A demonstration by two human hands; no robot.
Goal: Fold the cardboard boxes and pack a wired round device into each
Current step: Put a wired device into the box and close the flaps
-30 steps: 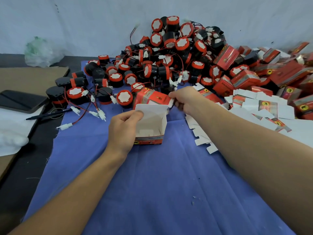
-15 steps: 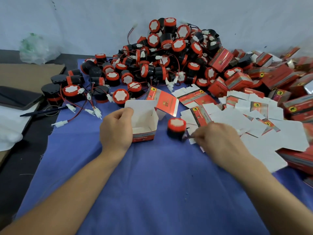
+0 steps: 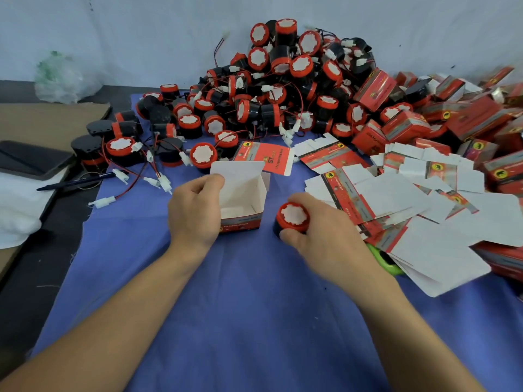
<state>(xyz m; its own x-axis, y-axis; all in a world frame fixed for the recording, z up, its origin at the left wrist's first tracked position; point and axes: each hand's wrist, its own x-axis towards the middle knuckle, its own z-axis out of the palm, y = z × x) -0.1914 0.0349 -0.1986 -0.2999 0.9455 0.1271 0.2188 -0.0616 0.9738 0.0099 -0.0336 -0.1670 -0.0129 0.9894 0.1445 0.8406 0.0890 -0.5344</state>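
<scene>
right hand [image 3: 319, 227]: thumb and fingers curled round the round device [image 3: 293, 217], red cap up.
left hand [image 3: 195, 210]: fingers pinching the 9 o'clock wall of the open box [image 3: 246, 193]; device just beside its 3 o'clock side.
flat blanks [image 3: 396, 193]: 3 o'clock.
device heap [image 3: 283, 80]: 12 o'clock.

Pale wall [image 3: 141, 29] behind a dark table [image 3: 39, 278] under blue cloth [image 3: 254, 306].
</scene>
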